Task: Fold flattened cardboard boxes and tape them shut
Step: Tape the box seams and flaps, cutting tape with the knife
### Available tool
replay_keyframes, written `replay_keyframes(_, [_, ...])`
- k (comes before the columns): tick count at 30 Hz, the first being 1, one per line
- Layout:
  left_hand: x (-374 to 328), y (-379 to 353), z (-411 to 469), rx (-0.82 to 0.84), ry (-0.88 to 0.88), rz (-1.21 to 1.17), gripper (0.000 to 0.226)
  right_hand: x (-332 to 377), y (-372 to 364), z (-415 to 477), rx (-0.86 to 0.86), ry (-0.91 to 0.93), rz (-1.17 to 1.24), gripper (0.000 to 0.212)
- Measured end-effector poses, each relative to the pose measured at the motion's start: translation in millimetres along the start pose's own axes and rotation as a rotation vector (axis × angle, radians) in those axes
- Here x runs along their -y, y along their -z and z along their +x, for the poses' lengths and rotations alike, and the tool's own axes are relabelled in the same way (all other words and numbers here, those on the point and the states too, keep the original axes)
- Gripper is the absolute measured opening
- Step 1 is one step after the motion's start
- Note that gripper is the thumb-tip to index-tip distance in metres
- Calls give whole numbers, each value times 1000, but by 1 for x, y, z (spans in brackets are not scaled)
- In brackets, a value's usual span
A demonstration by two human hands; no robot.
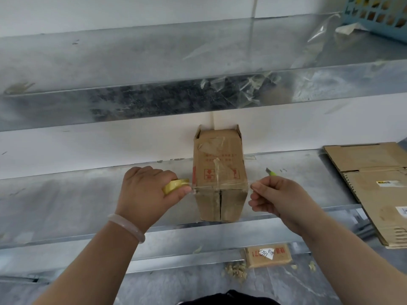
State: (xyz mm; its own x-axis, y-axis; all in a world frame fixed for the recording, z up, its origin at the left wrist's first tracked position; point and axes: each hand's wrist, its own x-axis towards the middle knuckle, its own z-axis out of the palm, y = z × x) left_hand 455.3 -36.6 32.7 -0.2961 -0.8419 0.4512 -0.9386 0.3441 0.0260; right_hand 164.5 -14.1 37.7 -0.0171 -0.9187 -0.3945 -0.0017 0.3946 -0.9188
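A small cardboard box (219, 172) lay on the lower metal shelf (77, 205), its far end against the white wall and its near end at the shelf's front lip. The near face showed 2 flaps meeting at a dark centre seam, and old clear tape patches clung to its top panel.

The left hand (143, 190), with a pale bangle (126, 226) on its wrist, clasped a roll of yellowish tape (174, 186) just beside the box's left near corner, fingers curled over the roll and thumb under it. The right hand (275, 199) pinched the free end of the tape strip (220, 185) between thumb and forefinger, just off the box's right near corner. The strip ran taut between both hands along the box's top near edge.

A green utility knife (272, 172) rested on the shelf beside the box, behind the right hand. Flattened cardboard sheets (374, 183) lay stacked at the shelf's right end. On the upper shelf (110, 62) a blue plastic basket (378, 16) stood at far right. Below, on the floor, lay 1 small carton (267, 257) bearing a white handwritten label.
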Motion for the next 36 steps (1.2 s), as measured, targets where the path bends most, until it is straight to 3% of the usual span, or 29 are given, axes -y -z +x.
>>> replay_keyframes(9, [-1,-11,-2,90,12,-116,57,-37,-12,16,67,-127,492,14])
replay_keyframes(11, [-1,-12,-2,98,14,-141,58,-45,-17,17,96,-158,555,23])
replay_keyframes(13, [-1,-13,-1,104,14,-158,57,-53,-21,20,91,-171,608,31])
replay_keyframes(19, [0,-17,0,109,0,-226,55,-59,-21,21,1,-181,549,11])
replay_keyframes(21, [0,-16,0,113,2,-233,54,-58,-19,20,-112,-83,289,17])
replay_keyframes(23, [0,-16,0,116,12,-239,54,-56,-17,14,-332,94,-69,23])
replay_keyframes(25, [0,-16,-1,119,26,-253,57,-47,-19,6,-453,481,-332,28])
replay_keyframes(27, [0,-17,-2,123,38,-258,58,-37,-26,6,-367,943,-627,35])
replay_keyframes(29, [-1,-17,-2,128,48,-248,56,-32,-36,15,-186,1210,-869,38])
replay_keyframes(32, [-2,-18,-2,139,52,-254,54,-38,-42,28,-174,1300,-1009,33])
replay_keyframes(36, [-1,-19,-2,162,64,-273,54,-36,-44,31,-191,1263,-964,33])
